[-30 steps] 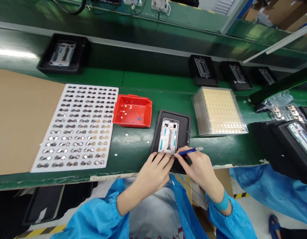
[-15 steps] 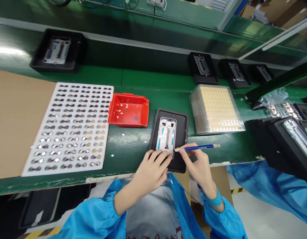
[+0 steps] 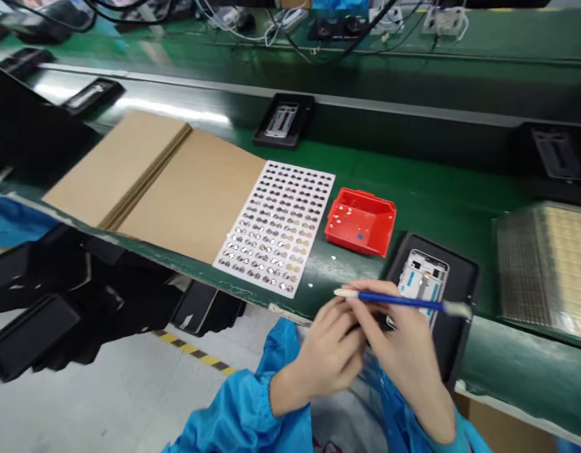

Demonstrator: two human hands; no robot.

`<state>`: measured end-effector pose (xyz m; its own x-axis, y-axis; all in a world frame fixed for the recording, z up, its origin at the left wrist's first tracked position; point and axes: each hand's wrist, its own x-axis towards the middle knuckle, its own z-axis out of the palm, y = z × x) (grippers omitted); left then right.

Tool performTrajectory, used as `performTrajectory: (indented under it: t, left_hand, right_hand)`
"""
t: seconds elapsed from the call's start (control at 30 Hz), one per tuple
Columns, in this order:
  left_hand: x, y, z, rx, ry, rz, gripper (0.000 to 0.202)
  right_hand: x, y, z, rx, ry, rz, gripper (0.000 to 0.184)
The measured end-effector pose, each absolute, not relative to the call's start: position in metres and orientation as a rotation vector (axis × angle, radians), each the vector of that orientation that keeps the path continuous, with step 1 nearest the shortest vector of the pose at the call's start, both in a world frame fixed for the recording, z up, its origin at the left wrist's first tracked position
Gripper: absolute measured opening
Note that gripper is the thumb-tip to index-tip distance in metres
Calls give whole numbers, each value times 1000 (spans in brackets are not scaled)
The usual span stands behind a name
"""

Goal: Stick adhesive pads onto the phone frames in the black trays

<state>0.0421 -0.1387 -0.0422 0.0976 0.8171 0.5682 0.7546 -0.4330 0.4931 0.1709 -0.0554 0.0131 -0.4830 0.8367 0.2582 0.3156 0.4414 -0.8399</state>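
My right hand pinches a blue stick tool with pale tips, held almost level. Beside it, my left hand has its fingers curled together just under the tool's left tip. Whether something small is in those fingers is hidden. Behind my right hand a silver phone frame with blue strips lies in a black foam tray, and my hand covers part of it. Farther left and back stands a red bin with small white scraps and a blue bit inside.
Left of the bin lies a white sheet with rows of small dark and gold parts, by brown cardboard. Clear stacked trays stand at the right. Another black tray with a phone frame sits behind.
The view has swung left. Both hands have come off the phone frame and drawn close together, with the blue stick tool still in the right one. My left fingers have curled in.
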Motion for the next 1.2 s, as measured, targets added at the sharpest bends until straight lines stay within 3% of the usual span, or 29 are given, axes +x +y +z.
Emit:
performTrajectory:
  t: [0.17, 0.3, 0.4, 0.57, 0.67, 0.77, 0.87, 1.0, 1.1, 1.2]
  left_hand:
    - [6, -175, -53, 1860, 2336, 1213, 34]
    - [-1, -178, -62, 1915, 2452, 1093, 31]
    - [-2, -174, -61, 1947, 2445, 1087, 28]
    - [-12, -166, -48, 1804, 2342, 1289, 24]
    - [-16, -158, -35, 1723, 2275, 1478, 22]
    - [-10, -146, -23, 1743, 2080, 1561, 22]
    - [10, -130, -19, 1889, 1822, 1456, 21]
    - [48, -98, -28, 2169, 1538, 1319, 19]
    - [73, -72, -39, 2408, 1480, 1251, 22]
    - [85, -56, -48, 2571, 1545, 1162, 25]
  right_hand:
    - [108, -42, -23, -794, -2308, 854, 18]
    - [84, -35, -32, -675, -2523, 596, 17]
    - [81, -34, -28, -618, -2562, 594, 23]
    - [101, -39, -8, -781, -2015, 1188, 7]
    - [124, -44, 8, -902, -1618, 1582, 22]
    - [155, -45, 22, -1010, -1433, 1666, 37]
    - [196, -35, 29, -1127, -1402, 1528, 38]
    - [253, -3, 20, -1257, -1544, 1045, 38]
    - [280, 22, 6, -1304, -1722, 714, 31]
    - [288, 36, -5, -1334, -1930, 617, 25]
